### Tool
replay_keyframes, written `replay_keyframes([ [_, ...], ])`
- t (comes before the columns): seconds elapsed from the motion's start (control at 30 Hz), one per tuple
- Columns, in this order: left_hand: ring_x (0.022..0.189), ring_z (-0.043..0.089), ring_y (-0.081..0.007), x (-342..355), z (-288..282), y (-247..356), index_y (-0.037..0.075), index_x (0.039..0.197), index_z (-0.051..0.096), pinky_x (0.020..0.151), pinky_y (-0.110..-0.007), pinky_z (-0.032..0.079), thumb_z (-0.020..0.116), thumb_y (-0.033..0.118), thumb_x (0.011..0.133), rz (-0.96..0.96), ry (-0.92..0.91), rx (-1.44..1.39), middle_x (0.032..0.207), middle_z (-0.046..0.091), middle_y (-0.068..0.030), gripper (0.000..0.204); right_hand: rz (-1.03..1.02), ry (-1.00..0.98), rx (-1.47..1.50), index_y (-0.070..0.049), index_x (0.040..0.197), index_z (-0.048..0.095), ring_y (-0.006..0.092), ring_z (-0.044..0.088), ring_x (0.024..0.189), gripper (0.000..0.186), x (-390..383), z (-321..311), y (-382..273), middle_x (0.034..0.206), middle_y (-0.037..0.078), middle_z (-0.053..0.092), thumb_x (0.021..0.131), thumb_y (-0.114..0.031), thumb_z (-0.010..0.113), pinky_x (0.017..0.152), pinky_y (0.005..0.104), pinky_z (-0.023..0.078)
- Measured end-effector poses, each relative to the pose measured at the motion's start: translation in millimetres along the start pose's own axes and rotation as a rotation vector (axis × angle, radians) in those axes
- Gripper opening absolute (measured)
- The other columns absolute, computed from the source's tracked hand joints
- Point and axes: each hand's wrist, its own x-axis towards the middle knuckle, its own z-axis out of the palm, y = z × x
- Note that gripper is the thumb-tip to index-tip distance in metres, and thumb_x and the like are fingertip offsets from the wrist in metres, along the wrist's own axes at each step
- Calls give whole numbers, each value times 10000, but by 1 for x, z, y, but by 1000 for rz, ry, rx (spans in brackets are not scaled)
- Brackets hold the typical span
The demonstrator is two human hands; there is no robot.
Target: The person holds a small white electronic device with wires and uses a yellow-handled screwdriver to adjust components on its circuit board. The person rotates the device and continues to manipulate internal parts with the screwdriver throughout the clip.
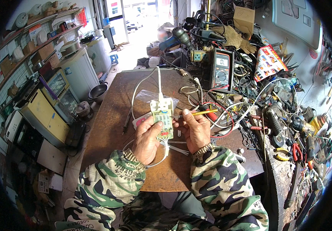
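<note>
Two grips: left hand [146, 141] pinches a circuit board [167, 122], likely light, stiff, fragile, best edge-held; right hand [198, 133] holds a yellow tool [205, 112].

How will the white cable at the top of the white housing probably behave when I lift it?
The white cable is probably flexible yet springy, since it curves in a smooth loop. It may tug the white housing in the left hand, because it enters the far end.

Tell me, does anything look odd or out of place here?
Yes: a heap of tools and cables lies tangled on the right. The circuit board in the left grip is bare, its components exposed.
</note>
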Motion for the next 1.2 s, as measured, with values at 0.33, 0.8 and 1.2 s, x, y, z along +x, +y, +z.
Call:
replay_keyframes([
  [0.33, 1074, 631, -260, -2, -1, 2, -54, 1293, 493, 960, -368, 494, 467, 105, 981, -4, -9, -18, 1151, 637, -173, 350, -8, -17, 4, -18, 935, 606, 185, 668, 685, 186, 1, 0, 3, 806, 119, 687, 914, -189, 673, 628, 284, 555],
  [0.8, 1091, 627, -258, -1, -6, 1, -46, 1286, 502, 942, -357, 503, 481, 108, 976, -74, -34, -103, 1159, 640, -172, 347, 25, 4, 9, -15, 895, 618, 174, 658, 651, 190, 1, -1, 1, 750, 99, 667, 905, -193, 685, 597, 282, 549],
  [1.2, 1096, 625, -264, -3, -6, 0, -53, 1287, 498, 952, -369, 498, 489, 105, 971, -89, -18, -120, 1164, 638, -172, 353, 69, -24, 14, -22, 851, 615, 170, 631, 636, 189, 2, -3, 2, 743, 93, 654, 909, -190, 680, 585, 285, 528],
])
